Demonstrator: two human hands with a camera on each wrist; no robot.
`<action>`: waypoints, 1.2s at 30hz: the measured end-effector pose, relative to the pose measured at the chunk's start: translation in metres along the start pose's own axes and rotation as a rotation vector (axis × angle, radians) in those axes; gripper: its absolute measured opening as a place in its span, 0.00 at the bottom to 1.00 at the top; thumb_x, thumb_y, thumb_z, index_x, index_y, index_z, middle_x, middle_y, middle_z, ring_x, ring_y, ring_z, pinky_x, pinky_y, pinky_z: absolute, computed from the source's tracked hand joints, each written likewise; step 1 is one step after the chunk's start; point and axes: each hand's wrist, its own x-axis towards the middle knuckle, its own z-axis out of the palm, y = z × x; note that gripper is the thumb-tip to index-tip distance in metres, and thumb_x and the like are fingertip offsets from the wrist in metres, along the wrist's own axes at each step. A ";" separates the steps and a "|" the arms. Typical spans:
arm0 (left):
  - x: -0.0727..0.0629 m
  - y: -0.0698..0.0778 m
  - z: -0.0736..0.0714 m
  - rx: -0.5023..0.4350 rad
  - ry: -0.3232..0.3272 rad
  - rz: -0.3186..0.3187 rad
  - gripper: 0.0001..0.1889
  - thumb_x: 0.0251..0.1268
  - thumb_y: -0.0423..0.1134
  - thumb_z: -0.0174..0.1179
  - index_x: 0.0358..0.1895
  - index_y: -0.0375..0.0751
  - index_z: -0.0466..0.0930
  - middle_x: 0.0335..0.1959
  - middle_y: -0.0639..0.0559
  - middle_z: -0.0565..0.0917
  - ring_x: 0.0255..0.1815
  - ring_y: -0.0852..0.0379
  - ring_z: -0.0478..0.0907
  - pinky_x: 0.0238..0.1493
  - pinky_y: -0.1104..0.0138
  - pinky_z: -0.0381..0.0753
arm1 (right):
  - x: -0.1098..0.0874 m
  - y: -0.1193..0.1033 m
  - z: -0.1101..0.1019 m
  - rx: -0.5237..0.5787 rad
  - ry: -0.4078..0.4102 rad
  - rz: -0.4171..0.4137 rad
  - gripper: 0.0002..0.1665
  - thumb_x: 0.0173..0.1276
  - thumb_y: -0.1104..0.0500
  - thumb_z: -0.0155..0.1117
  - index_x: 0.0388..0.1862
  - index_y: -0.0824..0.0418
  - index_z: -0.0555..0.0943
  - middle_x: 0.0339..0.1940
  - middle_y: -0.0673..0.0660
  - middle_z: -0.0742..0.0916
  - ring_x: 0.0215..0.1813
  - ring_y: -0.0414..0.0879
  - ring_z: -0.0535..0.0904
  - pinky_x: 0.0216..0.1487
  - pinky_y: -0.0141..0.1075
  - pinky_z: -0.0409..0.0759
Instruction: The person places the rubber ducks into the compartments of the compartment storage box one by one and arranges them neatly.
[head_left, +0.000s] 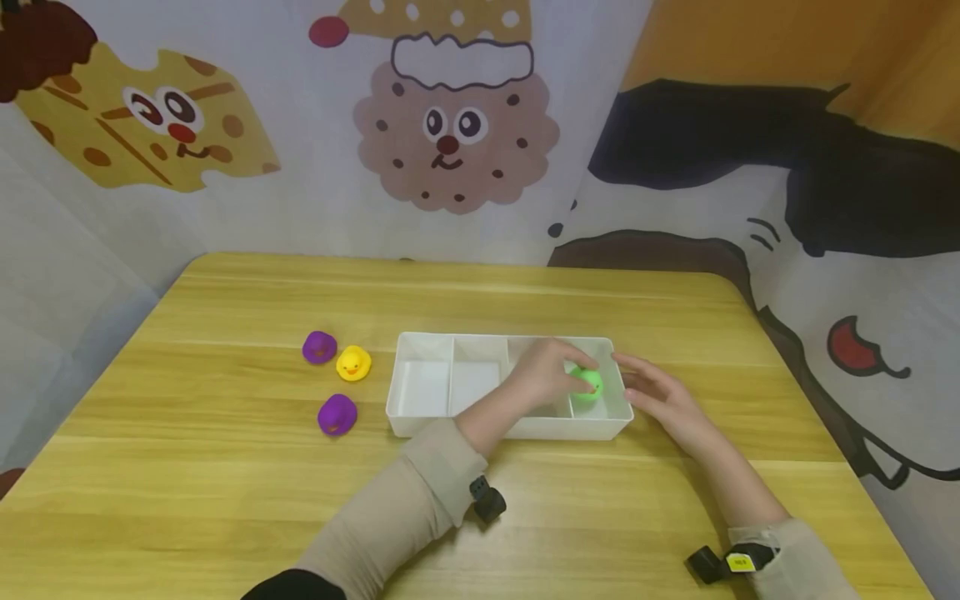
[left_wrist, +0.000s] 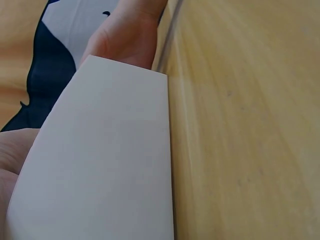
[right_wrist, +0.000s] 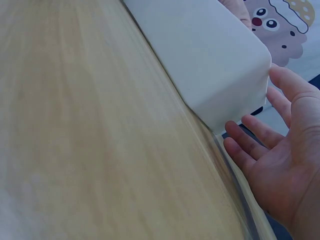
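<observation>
In the head view my left hand reaches over a white divided box. Its thumb and fingers pinch a light green toy duck inside the rightmost compartment. Just beyond the box's right end is my right hand, fingers spread and slightly bent, holding nothing. The right wrist view shows that hand close to the box's end wall, its thumb at the upper corner. From the left wrist, the box's long side covers most of the left hand, and the duck is hidden.
Left of the box lie a yellow duck and two purple toys, one farther back and one nearer. All stand on a wooden table. Behind the table hangs a cartoon-printed curtain.
</observation>
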 end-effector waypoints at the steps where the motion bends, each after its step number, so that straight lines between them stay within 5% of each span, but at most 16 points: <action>1: 0.000 0.000 0.001 0.006 0.005 0.000 0.16 0.52 0.38 0.72 0.47 0.48 0.86 0.47 0.59 0.84 0.55 0.59 0.76 0.57 0.68 0.71 | 0.000 0.000 0.000 0.000 0.001 -0.003 0.29 0.73 0.66 0.52 0.72 0.63 0.63 0.65 0.72 0.71 0.59 0.40 0.74 0.54 0.30 0.73; 20: 0.003 0.014 0.010 0.166 -0.017 -0.086 0.16 0.46 0.41 0.76 0.43 0.53 0.88 0.44 0.64 0.85 0.53 0.63 0.76 0.46 0.73 0.73 | -0.003 -0.004 -0.001 -0.010 0.015 -0.016 0.29 0.73 0.67 0.53 0.71 0.64 0.64 0.64 0.72 0.72 0.59 0.39 0.75 0.54 0.28 0.73; 36: -0.002 0.013 0.007 0.144 -0.027 -0.126 0.17 0.45 0.41 0.76 0.43 0.54 0.88 0.46 0.64 0.84 0.53 0.62 0.76 0.42 0.72 0.74 | 0.000 -0.001 0.001 0.004 -0.009 -0.014 0.29 0.73 0.67 0.53 0.72 0.64 0.63 0.64 0.73 0.71 0.59 0.41 0.74 0.54 0.30 0.73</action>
